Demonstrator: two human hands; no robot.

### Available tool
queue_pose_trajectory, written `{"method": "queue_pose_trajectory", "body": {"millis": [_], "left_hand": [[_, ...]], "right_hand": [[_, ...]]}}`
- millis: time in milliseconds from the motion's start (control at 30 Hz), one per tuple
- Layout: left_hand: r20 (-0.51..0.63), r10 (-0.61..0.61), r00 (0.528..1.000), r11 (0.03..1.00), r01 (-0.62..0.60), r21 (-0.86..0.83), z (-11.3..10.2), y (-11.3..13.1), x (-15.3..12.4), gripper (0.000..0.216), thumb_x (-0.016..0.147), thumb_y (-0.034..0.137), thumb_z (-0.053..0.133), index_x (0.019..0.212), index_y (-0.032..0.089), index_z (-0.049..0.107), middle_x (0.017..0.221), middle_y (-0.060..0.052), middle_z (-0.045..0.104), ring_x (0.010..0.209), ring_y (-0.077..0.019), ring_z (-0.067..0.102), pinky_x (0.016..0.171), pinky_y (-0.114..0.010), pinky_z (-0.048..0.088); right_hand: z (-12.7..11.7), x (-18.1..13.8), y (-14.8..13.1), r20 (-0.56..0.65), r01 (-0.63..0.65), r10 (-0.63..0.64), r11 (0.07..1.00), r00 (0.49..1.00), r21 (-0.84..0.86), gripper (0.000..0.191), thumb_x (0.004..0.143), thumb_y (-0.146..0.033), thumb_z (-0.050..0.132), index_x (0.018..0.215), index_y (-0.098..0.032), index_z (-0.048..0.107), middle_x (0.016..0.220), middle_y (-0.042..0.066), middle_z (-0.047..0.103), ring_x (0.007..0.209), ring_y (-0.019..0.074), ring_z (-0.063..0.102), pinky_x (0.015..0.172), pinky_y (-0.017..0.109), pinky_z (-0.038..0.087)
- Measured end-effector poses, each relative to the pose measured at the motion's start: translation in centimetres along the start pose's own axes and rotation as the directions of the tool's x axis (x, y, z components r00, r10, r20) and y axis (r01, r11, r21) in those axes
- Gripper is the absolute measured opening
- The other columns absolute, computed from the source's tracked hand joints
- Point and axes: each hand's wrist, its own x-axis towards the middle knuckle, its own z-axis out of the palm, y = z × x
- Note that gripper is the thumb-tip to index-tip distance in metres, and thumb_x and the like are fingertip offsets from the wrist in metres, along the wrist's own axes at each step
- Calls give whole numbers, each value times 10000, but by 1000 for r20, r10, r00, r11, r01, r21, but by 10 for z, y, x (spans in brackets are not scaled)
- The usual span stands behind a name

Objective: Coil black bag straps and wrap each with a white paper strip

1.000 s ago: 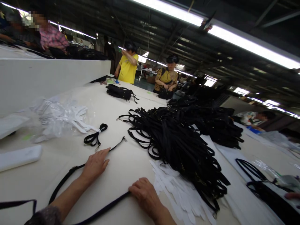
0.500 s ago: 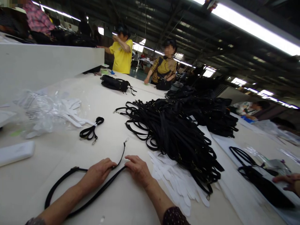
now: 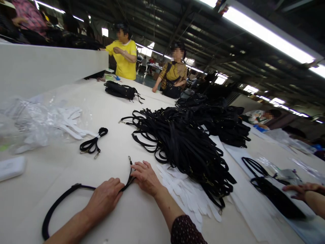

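Observation:
A long black strap (image 3: pixel 51 210) lies in a wide loop on the pale table, with a metal clip at one end. My left hand (image 3: pixel 108 193) is closed over it, fingers pressed down around the strap. Just to the right, my right hand (image 3: pixel 146 178) pinches the strap near its clip end, which points away from me. A folded black strap (image 3: pixel 88 145) tied with a white band lies beyond my left hand. Beyond and right of my right hand spreads a large heap of black straps (image 3: pixel 177 142). White paper strips (image 3: pixel 188 193) lie beside my right forearm.
Clear plastic bags with white strips (image 3: pixel 38 118) cover the left side, near a white block (image 3: pixel 12 167). A black bundle (image 3: pixel 120 90) sits farther back. Two people stand across the table. At right, another person's hand (image 3: pixel 302 189) touches a black bag (image 3: pixel 279 200).
My right hand has drawn in closer to the clip end, and the strap's two lengths now run together between my hands. The view has shifted slightly right.

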Motion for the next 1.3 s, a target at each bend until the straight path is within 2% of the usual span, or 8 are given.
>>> {"method": "queue_pose_trajectory", "body": {"millis": [200, 367, 533, 700, 900, 1000, 1133, 1300], "left_hand": [[-24, -6, 1000, 1000, 6, -8, 6, -5, 3, 209, 964, 246, 439, 993, 248, 646, 937, -37, 624, 932, -234, 572, 826, -373, 432], [-49, 7, 999, 1000, -7, 0, 8, -7, 1, 204, 968, 261, 444, 999, 258, 645, 926, -30, 624, 922, -224, 572, 821, -363, 428], [-56, 46, 997, 998, -48, -34, 12, -13, -2, 198, 970, 277, 450, 1039, 269, 636, 929, -26, 626, 907, -221, 574, 815, -363, 439], [-34, 64, 997, 997, -65, -46, 11, -15, -3, 210, 980, 289, 434, 1036, 263, 634, 923, -27, 614, 906, -223, 569, 823, -375, 443], [7, 108, 994, 993, -108, -49, 9, -16, -5, 223, 997, 272, 410, 941, 257, 625, 914, -18, 613, 913, -209, 561, 818, -361, 430], [26, 133, 991, 990, -131, -60, 9, -18, -5, 223, 998, 253, 405, 924, 252, 615, 909, -14, 611, 909, -207, 555, 802, -353, 429], [8, 116, 993, 992, -115, -45, 10, -18, -4, 211, 992, 236, 418, 939, 255, 622, 915, -18, 617, 911, -212, 553, 800, -359, 432], [-23, 130, 991, 991, -130, -14, 10, -15, -2, 189, 984, 213, 441, 968, 246, 626, 942, -30, 638, 927, -215, 558, 826, -361, 443]], "right_hand": [[7, -52, -9, -308, -235, 266, 962, 913, 137, 335, 911, -152, 559, 1234, -236, 585, 1285, 81, 646, 1169, 191, 602, 974, 363, 494], [14, -60, -26, -142, -236, 241, 971, 960, 51, 482, 893, -96, 508, 1347, -256, 522, 1376, 60, 588, 1174, 192, 603, 941, 330, 518], [-2, -45, -9, -21, -409, 409, 912, 912, -13, 634, 782, -129, 662, 1378, -263, 495, 1427, 68, 539, 1197, 248, 563, 1004, 414, 459], [-20, -28, 5, 129, -187, 192, 981, 973, -54, 546, 782, -232, 737, 1295, -269, 552, 1257, 57, 644, 1199, 238, 515, 1035, 428, 349], [-27, -7, 19, 213, -9, 37, 991, 976, -133, 39, 888, -191, 630, 892, -207, 665, 879, 17, 688, 899, 163, 569, 902, 330, 368], [-41, 1, 18, 231, 70, -24, 979, 973, -190, 115, 927, -153, 550, 869, -194, 640, 861, 22, 676, 880, 162, 560, 882, 319, 370], [-53, 8, -5, 229, 165, -138, 981, 964, -102, 268, 903, -169, 554, 1164, -221, 573, 1125, 37, 664, 1029, 171, 566, 922, 307, 375], [-27, 7, -37, 317, 123, -90, 988, 944, -88, 259, 888, -254, 575, 1145, -256, 547, 1107, 2, 663, 875, 157, 627, 673, 258, 421]]}}
